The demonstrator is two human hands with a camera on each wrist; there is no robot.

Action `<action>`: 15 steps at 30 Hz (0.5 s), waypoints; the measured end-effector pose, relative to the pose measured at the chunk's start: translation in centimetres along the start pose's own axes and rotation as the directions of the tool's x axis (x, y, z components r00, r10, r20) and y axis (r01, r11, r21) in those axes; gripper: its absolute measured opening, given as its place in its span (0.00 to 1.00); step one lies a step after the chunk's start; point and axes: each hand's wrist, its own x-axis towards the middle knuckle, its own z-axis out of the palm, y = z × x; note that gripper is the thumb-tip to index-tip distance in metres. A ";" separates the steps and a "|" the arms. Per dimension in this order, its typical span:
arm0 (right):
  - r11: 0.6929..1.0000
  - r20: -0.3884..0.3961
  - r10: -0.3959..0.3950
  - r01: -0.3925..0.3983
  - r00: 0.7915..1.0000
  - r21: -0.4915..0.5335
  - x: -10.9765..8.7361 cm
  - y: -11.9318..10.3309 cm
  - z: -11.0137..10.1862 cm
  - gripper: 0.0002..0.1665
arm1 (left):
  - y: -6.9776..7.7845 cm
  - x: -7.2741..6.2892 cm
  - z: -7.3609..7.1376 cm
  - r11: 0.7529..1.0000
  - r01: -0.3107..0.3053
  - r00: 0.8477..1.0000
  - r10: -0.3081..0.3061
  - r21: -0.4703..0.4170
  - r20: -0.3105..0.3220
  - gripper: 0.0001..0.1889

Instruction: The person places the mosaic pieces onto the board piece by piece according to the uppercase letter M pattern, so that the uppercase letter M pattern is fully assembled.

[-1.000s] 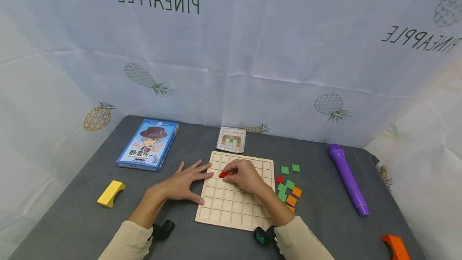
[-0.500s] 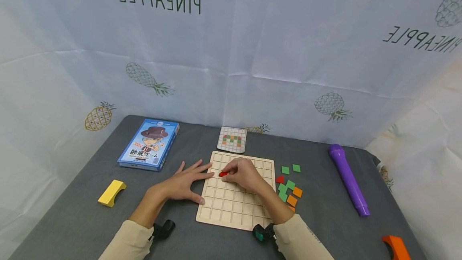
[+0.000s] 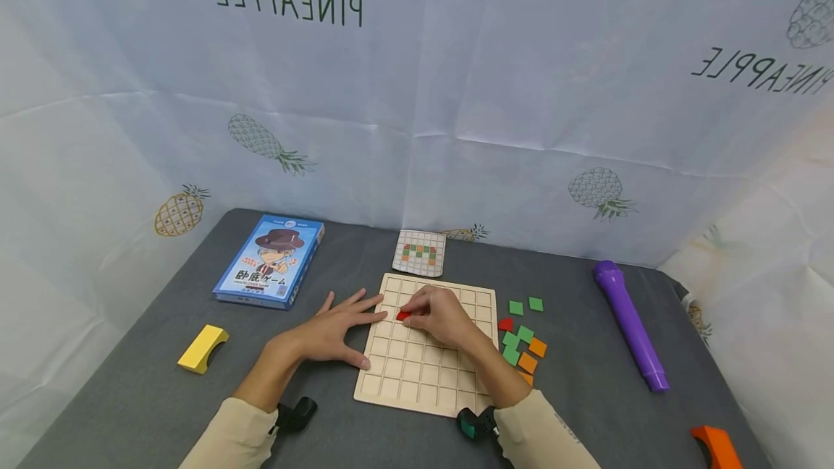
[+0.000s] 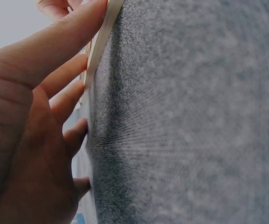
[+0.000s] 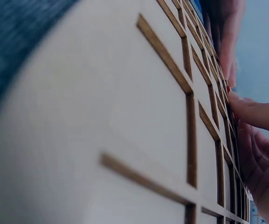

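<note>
A wooden grid board [image 3: 407,370] lies on the grey table. My left hand [image 3: 329,329] is spread with fingers apart, its thumb and some fingertips touching the board's left edge; the left wrist view shows the thumb against that edge. Over the upper left cells, my right hand [image 3: 439,315] pinches a small red tile [image 3: 403,315] between thumb and fingers, at the board's surface. The fingers partly hide the tile, so its full shape cannot be seen. Beside the board's right edge lie another red tile [image 3: 505,324], several green tiles [image 3: 511,340] and several orange tiles [image 3: 528,362].
A pattern card [image 3: 419,252] with a coloured grid lies behind the board. At the back left is a blue game box [image 3: 268,262], with a yellow arch block [image 3: 203,349] nearer. To the right are a purple stick [image 3: 630,326] and an orange arch block [image 3: 715,446].
Almost nothing differs. Both hands keep their places, and the right hand still holds the red tile at the same spot on the board. The head view has shifted very slightly.
</note>
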 end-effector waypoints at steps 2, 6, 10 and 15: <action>1.000 0.003 0.021 -0.021 1.000 0.001 0.1 0.0 0.0 0.10 | 0.0 0.0 0.0 1.000 0.000 1.000 0.000 -0.005 0.002 0.47; 0.998 0.018 0.056 -0.056 0.998 0.017 0.3 -0.1 -0.2 0.11 | 0.1 0.0 0.0 1.000 -0.004 1.000 0.004 -0.008 0.001 0.46; 0.997 0.022 0.065 -0.066 0.998 0.034 0.4 -0.2 -0.2 0.11 | 0.0 0.1 0.0 1.000 -0.005 1.000 0.005 -0.007 0.001 0.46; 0.998 0.034 0.067 -0.067 0.997 0.017 0.5 -0.3 -0.2 0.10 | 0.0 0.1 0.0 1.000 -0.008 1.000 0.008 -0.011 0.002 0.46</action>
